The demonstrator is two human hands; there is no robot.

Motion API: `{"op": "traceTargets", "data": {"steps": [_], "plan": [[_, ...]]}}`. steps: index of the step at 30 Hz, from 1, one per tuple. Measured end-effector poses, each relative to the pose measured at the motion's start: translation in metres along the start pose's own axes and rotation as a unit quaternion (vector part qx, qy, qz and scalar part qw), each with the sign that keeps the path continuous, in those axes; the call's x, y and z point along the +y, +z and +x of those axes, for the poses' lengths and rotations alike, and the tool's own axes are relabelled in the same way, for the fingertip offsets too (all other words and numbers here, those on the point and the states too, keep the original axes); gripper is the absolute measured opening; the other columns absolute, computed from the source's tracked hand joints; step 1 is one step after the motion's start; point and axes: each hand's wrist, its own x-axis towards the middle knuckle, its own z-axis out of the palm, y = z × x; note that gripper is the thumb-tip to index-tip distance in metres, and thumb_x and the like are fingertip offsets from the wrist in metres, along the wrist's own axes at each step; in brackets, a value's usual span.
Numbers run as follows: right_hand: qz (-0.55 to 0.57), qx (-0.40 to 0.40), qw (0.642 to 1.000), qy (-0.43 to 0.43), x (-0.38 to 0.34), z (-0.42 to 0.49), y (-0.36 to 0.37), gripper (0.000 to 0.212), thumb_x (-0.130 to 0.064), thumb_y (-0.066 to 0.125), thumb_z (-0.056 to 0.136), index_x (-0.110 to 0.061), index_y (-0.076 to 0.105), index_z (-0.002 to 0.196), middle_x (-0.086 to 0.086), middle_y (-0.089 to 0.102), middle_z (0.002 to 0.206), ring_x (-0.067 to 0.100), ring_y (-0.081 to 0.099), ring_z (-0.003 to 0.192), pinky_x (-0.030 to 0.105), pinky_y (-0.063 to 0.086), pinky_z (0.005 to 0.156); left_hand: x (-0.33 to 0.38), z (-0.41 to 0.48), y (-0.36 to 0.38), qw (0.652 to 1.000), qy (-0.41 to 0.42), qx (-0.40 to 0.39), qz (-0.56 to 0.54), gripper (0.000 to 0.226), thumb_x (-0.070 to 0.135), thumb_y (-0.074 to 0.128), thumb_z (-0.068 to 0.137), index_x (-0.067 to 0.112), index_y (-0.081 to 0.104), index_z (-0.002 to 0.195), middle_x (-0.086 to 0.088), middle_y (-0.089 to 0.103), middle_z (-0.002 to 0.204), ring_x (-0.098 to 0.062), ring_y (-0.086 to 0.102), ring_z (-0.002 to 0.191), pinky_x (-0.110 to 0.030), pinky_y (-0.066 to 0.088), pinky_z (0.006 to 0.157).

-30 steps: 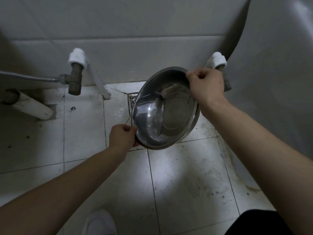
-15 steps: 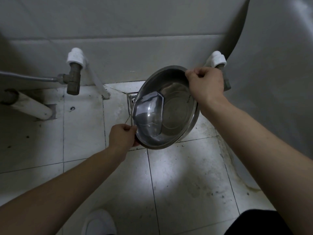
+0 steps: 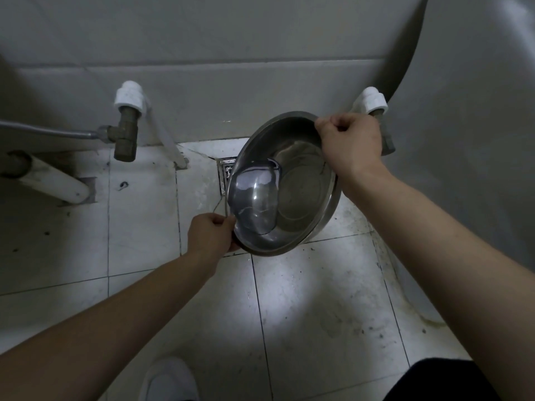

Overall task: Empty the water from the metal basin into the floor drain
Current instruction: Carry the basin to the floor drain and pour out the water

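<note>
Metal basin [image 3: 304, 186], one, tilted leftward above one floor drain [image 3: 225, 175]; water [image 3: 254, 198] pooled at its lower side. Rim is pinched by left hand [image 3: 210, 234] and right hand [image 3: 350, 143]. Two wall valves [image 3: 126, 125] are visible.

You have a single view, from the camera worn on your head. It faces forward and steeply down, so the tiled floor [image 3: 304, 314] fills the lower half and the foot of the wall [image 3: 231, 91] runs across the top. The wide lens bows the wall's tile joint. Your forearms enter from the two bottom corners, and your left hand [image 3: 212, 235] and right hand [image 3: 350, 143] grip the basin [image 3: 304, 183] near the centre, beside the drain [image 3: 225, 169]. Your shoe [image 3: 168, 380] lies at the bottom edge, right below the lens.
</note>
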Motion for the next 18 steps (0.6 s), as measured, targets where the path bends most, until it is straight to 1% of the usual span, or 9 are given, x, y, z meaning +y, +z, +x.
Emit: {"op": "traceTargets", "data": {"steps": [3, 4, 7, 9, 11, 13, 15, 17, 18], "plan": [[0.000, 0.005, 1.000, -0.010, -0.0001, 0.0004, 0.0001, 0.037, -0.024, 0.061, 0.101, 0.011, 0.070, 0.098, 0.026, 0.066, 0.086, 0.016, 0.059, 0.072, 0.025, 0.056, 0.073, -0.0005, 0.0007, -0.0001, 1.000, 0.001, -0.002, -0.001, 0.019, 0.016, 0.064, 0.097, 0.007, 0.069, 0.081, -0.012, 0.073, 0.078, -0.012, 0.071, 0.051, -0.021, 0.058, 0.048], [0.001, 0.005, 1.000, -0.011, -0.0006, 0.0004, 0.0000, 0.037, -0.024, 0.061, 0.101, 0.012, 0.069, 0.097, 0.026, 0.064, 0.083, 0.016, 0.059, 0.071, 0.026, 0.056, 0.074, -0.0004, 0.0011, 0.0000, 1.000, -0.001, -0.003, -0.005, 0.019, 0.016, 0.064, 0.097, 0.006, 0.069, 0.081, -0.012, 0.073, 0.077, -0.012, 0.071, 0.051, -0.022, 0.058, 0.048], [-0.007, 0.002, 1.000, -0.011, -0.0020, -0.0002, -0.0004, 0.037, -0.024, 0.061, 0.101, 0.008, 0.064, 0.080, 0.016, 0.052, 0.068, 0.013, 0.051, 0.063, 0.026, 0.050, 0.064, -0.0001, 0.0020, 0.0005, 1.000, -0.004, -0.002, -0.014, 0.020, 0.016, 0.065, 0.097, 0.004, 0.069, 0.081, -0.013, 0.072, 0.076, -0.011, 0.071, 0.050, -0.022, 0.058, 0.047], [-0.008, 0.001, 1.000, -0.015, -0.0025, -0.0008, -0.0006, 0.038, -0.023, 0.061, 0.101, 0.011, 0.066, 0.086, 0.023, 0.055, 0.073, 0.016, 0.053, 0.065, 0.028, 0.053, 0.064, -0.0002, 0.0025, 0.0005, 1.000, -0.005, 0.000, -0.013, 0.021, 0.017, 0.065, 0.097, 0.003, 0.069, 0.082, -0.014, 0.072, 0.077, -0.012, 0.071, 0.050, -0.022, 0.057, 0.047], [-0.001, 0.002, 1.000, -0.014, -0.0027, -0.0004, -0.0007, 0.037, -0.024, 0.061, 0.101, 0.012, 0.069, 0.097, 0.027, 0.062, 0.082, 0.019, 0.058, 0.071, 0.033, 0.059, 0.074, -0.0006, 0.0028, 0.0006, 1.000, -0.005, 0.000, -0.010, 0.020, 0.017, 0.065, 0.097, 0.003, 0.069, 0.082, -0.014, 0.072, 0.078, -0.012, 0.070, 0.050, -0.022, 0.057, 0.046], [0.001, 0.005, 1.000, -0.010, -0.0035, 0.0001, -0.0003, 0.036, -0.024, 0.061, 0.100, 0.011, 0.069, 0.095, 0.018, 0.059, 0.078, 0.018, 0.057, 0.071, 0.030, 0.056, 0.072, -0.0004, 0.0031, 0.0009, 1.000, -0.006, 0.000, -0.011, 0.020, 0.017, 0.065, 0.097, 0.003, 0.069, 0.083, -0.015, 0.072, 0.078, -0.012, 0.070, 0.050, -0.022, 0.057, 0.046], [-0.001, 0.003, 1.000, -0.005, -0.0039, 0.0003, 0.0007, 0.034, -0.024, 0.062, 0.100, 0.005, 0.068, 0.085, 0.011, 0.057, 0.074, 0.014, 0.055, 0.068, 0.026, 0.052, 0.068, -0.0003, 0.0035, 0.0014, 1.000, -0.007, 0.000, -0.012, 0.021, 0.017, 0.065, 0.097, 0.002, 0.070, 0.083, -0.015, 0.072, 0.078, -0.012, 0.070, 0.049, -0.022, 0.057, 0.047], [-0.003, 0.003, 1.000, -0.001, -0.0043, -0.0009, 0.0009, 0.030, -0.024, 0.062, 0.100, -0.003, 0.067, 0.079, 0.009, 0.056, 0.073, 0.012, 0.054, 0.064, 0.020, 0.050, 0.064, -0.0006, 0.0038, 0.0020, 1.000, -0.008, -0.001, -0.012, 0.020, 0.017, 0.065, 0.097, 0.002, 0.070, 0.085, -0.015, 0.073, 0.079, -0.015, 0.071, 0.053, -0.024, 0.059, 0.048], [-0.003, 0.004, 1.000, -0.001, -0.0046, -0.0012, 0.0008, 0.031, -0.024, 0.062, 0.100, 0.000, 0.067, 0.081, 0.011, 0.058, 0.074, 0.012, 0.055, 0.065, 0.018, 0.050, 0.063, -0.0007, 0.0039, 0.0022, 1.000, -0.010, -0.001, -0.012, 0.019, 0.017, 0.065, 0.097, 0.002, 0.070, 0.086, -0.016, 0.073, 0.081, -0.016, 0.072, 0.055, -0.024, 0.059, 0.049]]}}
